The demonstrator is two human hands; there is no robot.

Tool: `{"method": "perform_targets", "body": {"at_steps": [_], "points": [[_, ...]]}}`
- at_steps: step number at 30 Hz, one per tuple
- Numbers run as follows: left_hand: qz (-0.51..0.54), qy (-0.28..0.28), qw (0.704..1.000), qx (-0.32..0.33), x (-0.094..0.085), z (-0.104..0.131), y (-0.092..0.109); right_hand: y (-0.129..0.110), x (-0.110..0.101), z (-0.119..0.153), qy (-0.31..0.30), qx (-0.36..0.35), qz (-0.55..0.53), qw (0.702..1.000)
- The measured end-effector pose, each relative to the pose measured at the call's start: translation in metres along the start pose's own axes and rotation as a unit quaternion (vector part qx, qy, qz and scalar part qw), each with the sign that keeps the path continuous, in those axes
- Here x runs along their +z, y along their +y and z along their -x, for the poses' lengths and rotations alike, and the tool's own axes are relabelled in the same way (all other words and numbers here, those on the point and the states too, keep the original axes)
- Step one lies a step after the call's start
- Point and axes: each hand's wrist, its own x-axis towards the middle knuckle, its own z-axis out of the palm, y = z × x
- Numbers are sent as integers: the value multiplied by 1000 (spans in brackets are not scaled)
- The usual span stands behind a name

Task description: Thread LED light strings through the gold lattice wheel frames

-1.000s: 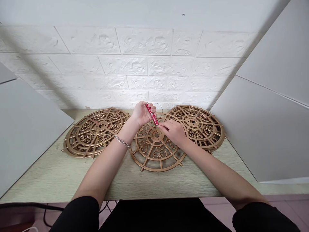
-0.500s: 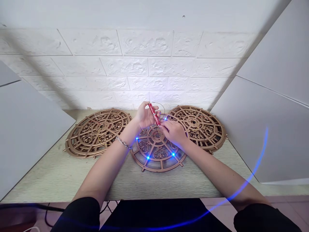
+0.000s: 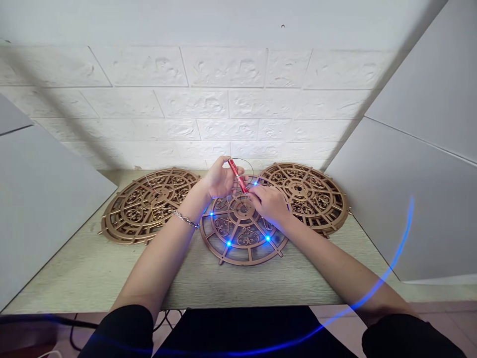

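A slim red cylinder (image 3: pixel 238 176), tilted, is between my hands above a bronze-coloured openwork disc (image 3: pixel 250 254) with several blue lights glowing on it. My left hand (image 3: pixel 220 179) holds the upper end of the cylinder at the fingertips, palm turned up. The lower end of the cylinder is pinched by my right hand (image 3: pixel 267 201), its fingers curled. A thin dark wire (image 3: pixel 253 169) loops from the cylinder's top down toward my right fingers. My hands and forearms hide part of the lit disc.
Stacks of similar discs lie on the left (image 3: pixel 128 236) and on the right (image 3: pixel 341 219) of the wooden table (image 3: pixel 261 288). A white brick-patterned wall (image 3: pixel 208 64) stands behind. Grey panels (image 3: pixel 417 199) flank both sides. Dark cables hang below the front edge at left.
My left hand and wrist have shifted slightly left, with the fingertips still at the cylinder. My right hand has hardly moved.
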Motion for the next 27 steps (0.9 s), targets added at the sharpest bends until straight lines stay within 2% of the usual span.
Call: {"method": "perform_targets", "body": {"at_steps": [8, 14, 20, 27], "points": [[2, -22, 1000, 1, 3, 2, -2, 1, 1, 1, -25, 12, -39, 999], [-3, -7, 1000, -2, 5, 3, -2, 0, 1, 0, -18, 9, -74, 997], [-29, -28, 999, -17, 10, 6, -1, -1, 0, 0, -46, 1, -81, 996], [-53, 51, 997, -23, 18, 9, -1, -2, 0, 0, -59, -26, -67, 996]]}}
